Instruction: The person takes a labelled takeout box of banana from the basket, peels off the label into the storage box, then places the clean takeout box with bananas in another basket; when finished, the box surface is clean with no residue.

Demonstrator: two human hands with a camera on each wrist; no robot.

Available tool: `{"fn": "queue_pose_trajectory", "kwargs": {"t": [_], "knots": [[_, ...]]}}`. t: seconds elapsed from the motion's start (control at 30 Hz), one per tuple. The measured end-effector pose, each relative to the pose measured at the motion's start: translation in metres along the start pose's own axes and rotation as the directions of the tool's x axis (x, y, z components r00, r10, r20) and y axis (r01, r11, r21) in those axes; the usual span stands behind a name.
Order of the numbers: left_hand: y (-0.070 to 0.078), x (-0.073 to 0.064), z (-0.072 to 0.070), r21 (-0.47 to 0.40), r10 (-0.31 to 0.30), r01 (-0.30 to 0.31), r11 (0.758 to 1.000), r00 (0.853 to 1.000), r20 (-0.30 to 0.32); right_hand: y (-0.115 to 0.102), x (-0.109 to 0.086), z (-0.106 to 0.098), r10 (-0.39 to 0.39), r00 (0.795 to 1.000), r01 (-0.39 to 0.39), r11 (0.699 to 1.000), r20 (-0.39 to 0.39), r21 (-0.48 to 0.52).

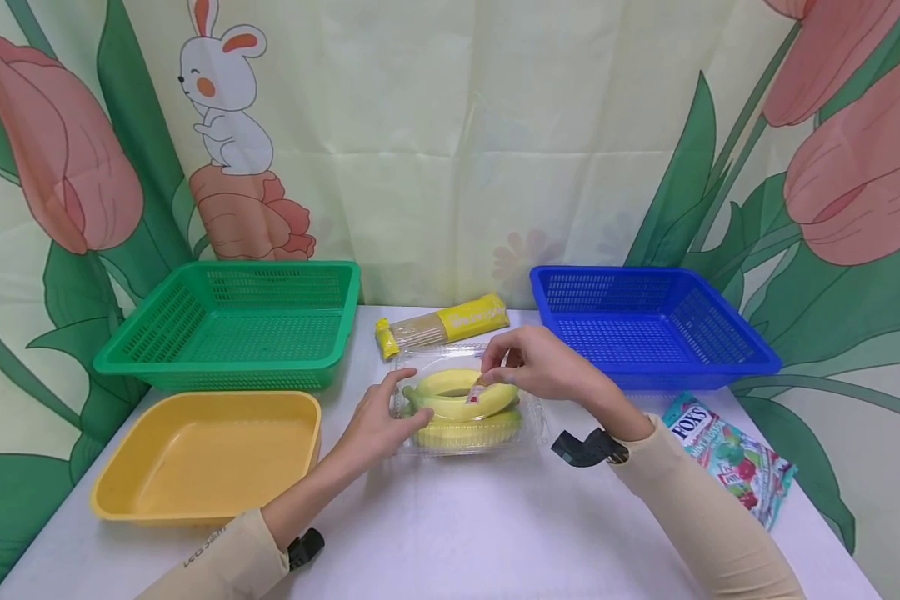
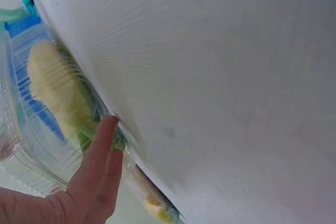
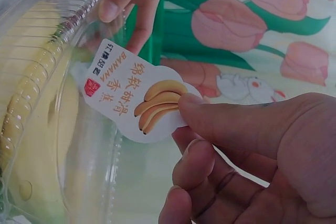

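Note:
A clear plastic clamshell box sits mid-table with yellow bananas inside. My left hand lies at its left side, fingers extended and spread. The left wrist view shows those fingers straight against the box wall. Above the lid, my right hand pinches a white sticker between thumb and fingers. Printed bananas, the word BANANA and Chinese characters show on the sticker in the right wrist view. One end of it meets the clear lid; whether it is stuck there I cannot tell.
Behind the box lies a yellow pasta packet. A green basket and a yellow tray stand at left. On the right are a blue basket and a FOX'S candy bag. A printed curtain hangs behind.

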State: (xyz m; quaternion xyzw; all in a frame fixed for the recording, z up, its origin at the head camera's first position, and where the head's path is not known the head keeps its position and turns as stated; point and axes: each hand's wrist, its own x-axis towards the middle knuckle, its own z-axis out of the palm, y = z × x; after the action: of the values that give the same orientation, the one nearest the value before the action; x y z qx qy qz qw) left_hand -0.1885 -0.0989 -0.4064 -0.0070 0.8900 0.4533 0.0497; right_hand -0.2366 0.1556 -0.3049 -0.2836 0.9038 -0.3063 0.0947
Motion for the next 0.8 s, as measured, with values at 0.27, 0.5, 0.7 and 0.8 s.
{"fn": "queue_pose_trajectory", "kwargs": {"t": [0.27, 0.5, 0.7, 0.8], "knots": [[-0.0004, 0.0002, 0.0009, -0.004, -0.001, 0.001, 1.000, 1.000, 0.001, 0.0032, 0.0007, -0.0010, -0.008, 1.000, 0.008, 1.000, -0.004, 0.014], [0.0004, 0.0008, 0.0011, -0.014, 0.003, -0.003, 1.000, 1.000, 0.013, 0.0047, -0.0007, -0.0045, -0.006, 0.999, 0.007, 1.000, -0.041, 0.022], [0.0009, 0.0008, -0.0008, 0.001, -0.004, 0.004, 1.000, 1.000, 0.023, 0.0042, 0.0042, -0.0034, -0.012, 0.998, 0.016, 0.998, -0.055, 0.066], [0.0002, 0.0002, -0.0017, 0.015, 0.003, -0.003, 1.000, 1.000, 0.024, 0.0056, 0.0076, -0.0003, -0.024, 0.999, 0.027, 0.995, -0.024, 0.099]]}}
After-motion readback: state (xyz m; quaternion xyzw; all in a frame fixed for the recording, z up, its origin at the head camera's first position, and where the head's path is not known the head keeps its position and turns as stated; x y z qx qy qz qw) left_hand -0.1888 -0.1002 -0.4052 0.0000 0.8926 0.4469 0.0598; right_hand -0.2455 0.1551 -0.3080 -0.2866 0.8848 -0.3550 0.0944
